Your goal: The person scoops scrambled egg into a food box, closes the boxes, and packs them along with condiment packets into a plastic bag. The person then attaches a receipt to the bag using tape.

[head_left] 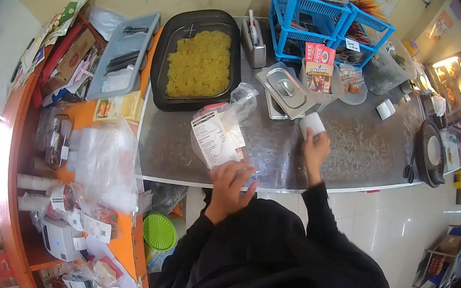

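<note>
A clear plastic bag lies on the metal counter, with a printed receipt on top of it. My left hand is at the near end of the receipt and bag, its fingers stretched out and a little apart. Further right, my right hand has its fingers closed around a small white roll-like object. The object stands just in front of the metal container lids. Its exact kind is not clear from here.
A black tray of yellow rice-like food sits at the back. Blue baskets with packets stand at the back right. Scissors lie by the counter's right end. Plastic bags cover the orange shelf on the left.
</note>
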`<control>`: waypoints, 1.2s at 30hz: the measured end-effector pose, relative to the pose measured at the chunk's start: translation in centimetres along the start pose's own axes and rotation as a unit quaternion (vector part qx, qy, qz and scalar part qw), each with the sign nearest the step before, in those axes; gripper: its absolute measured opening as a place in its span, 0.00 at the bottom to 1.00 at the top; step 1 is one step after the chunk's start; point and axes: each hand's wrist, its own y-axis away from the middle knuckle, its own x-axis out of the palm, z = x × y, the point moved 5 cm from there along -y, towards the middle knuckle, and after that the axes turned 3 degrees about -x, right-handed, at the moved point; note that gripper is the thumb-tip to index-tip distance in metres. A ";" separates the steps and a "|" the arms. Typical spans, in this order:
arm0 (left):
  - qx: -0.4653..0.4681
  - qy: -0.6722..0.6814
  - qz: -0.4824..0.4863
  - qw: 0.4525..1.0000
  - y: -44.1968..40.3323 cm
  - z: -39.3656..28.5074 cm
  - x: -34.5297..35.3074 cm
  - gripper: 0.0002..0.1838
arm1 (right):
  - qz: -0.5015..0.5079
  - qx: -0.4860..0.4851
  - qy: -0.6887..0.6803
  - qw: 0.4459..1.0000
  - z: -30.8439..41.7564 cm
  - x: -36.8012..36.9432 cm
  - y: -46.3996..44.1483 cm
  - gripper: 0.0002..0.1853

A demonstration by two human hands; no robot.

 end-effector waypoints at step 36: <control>-0.435 0.577 -0.325 0.610 5.5 3.8 -3.1 0.21 | 0.392 -0.030 -0.630 0.669 17.5 -10.4 9.8 0.09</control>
